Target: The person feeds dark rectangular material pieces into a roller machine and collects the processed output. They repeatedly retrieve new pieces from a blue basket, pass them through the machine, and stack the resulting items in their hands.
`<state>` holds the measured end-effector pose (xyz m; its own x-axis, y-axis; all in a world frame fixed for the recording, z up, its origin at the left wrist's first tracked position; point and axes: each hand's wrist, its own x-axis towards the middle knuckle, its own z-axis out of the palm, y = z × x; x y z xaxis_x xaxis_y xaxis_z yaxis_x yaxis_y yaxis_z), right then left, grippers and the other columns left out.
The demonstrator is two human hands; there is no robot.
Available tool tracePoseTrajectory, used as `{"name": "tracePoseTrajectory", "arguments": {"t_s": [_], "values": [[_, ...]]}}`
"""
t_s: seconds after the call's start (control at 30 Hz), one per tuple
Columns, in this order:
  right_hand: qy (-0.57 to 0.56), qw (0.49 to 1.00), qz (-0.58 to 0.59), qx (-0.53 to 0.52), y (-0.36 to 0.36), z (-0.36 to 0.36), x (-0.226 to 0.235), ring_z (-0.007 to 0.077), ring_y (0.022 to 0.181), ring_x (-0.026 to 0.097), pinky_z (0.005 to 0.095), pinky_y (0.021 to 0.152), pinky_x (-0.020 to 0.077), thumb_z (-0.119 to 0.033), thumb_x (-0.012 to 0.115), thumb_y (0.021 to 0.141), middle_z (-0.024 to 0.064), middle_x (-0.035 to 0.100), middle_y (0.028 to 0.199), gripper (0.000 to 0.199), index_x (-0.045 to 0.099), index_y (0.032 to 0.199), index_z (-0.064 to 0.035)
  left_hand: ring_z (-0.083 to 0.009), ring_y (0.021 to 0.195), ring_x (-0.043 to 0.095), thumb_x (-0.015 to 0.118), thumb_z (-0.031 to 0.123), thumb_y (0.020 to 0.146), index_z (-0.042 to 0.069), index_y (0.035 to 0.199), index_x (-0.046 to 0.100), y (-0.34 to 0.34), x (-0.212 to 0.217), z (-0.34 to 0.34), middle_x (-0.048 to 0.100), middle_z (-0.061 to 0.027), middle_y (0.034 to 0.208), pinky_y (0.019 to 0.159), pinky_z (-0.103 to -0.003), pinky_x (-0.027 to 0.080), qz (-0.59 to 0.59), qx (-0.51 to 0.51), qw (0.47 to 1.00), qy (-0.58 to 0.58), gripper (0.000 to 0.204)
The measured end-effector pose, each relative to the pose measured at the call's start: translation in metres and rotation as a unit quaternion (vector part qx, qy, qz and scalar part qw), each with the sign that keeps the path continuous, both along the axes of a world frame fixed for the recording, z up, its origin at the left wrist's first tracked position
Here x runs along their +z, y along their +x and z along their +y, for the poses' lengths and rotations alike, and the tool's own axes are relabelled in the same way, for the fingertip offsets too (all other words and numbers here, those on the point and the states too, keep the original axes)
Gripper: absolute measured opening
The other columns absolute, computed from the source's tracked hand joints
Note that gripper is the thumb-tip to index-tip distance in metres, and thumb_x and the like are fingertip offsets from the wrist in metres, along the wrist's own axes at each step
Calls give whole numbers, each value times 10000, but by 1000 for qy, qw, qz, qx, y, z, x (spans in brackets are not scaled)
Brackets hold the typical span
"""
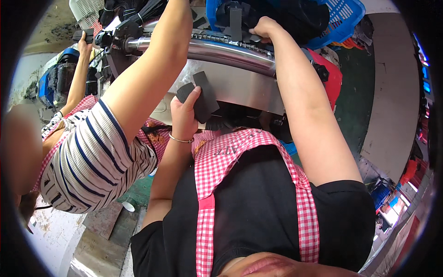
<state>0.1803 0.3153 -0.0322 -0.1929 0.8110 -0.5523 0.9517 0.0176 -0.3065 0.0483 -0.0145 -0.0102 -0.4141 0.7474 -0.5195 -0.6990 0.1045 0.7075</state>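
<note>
My left hand (184, 113) is closed around several dark grey flat pieces (205, 94) in front of my apron, the thumb pressing on top. They look like foam or rubber strips and fan apart at the upper end. My right arm reaches forward past the shiny metal roller (226, 53) of a machine. Beyond the roller my right hand (266, 27) is closed, its fingertips pinching a small grey flat piece (258, 38), mostly hidden. Just left of those fingertips a grey strip (236, 25) lies lengthwise over the machine's far side.
At my left a co-worker in a striped shirt (87, 157) stretches one arm across the machine; the other hand (84, 44) holds dark pieces. A blue plastic basket (341, 21) with black material stands behind the roller. The machine's red side (330, 83) is near my right arm.
</note>
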Motion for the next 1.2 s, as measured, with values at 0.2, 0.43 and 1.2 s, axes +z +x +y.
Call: {"name": "tracePoseTrajectory", "arguments": {"t_s": [0.2, 0.43, 1.2], "values": [[-36, 999, -24, -8, 0, 21, -3, 210, 588, 700, 319, 456, 524, -77, 626, 862, 136, 720, 784, 147, 710, 909, 34, -183, 758, 694, 672, 60, 911, -38, 1009, 637, -2, 7, 0, 689, -94, 907, 682, -328, 595, -1, -28, 1000, 3, 143], [-49, 983, -112, 139, 19, 78, 23, 188, 630, 700, 306, 440, 481, -24, 648, 845, 122, 721, 833, 198, 709, 1033, -34, -189, 777, 697, 659, 43, 904, -42, 1029, 626, -1, 6, 2, 687, -109, 935, 695, -324, 596, -13, -21, 1000, 6, 154], [204, 880, 195, 381, 50, 96, 65, 332, 1063, 599, 434, 905, 464, -199, 734, 804, 156, 633, 1136, 337, 657, 1122, -120, -145, 849, 669, 657, 81, 933, 0, 1117, 634, 5, 20, 17, 680, -60, 1001, 747, -299, 563, -39, -41, 996, -74, 203]]}}
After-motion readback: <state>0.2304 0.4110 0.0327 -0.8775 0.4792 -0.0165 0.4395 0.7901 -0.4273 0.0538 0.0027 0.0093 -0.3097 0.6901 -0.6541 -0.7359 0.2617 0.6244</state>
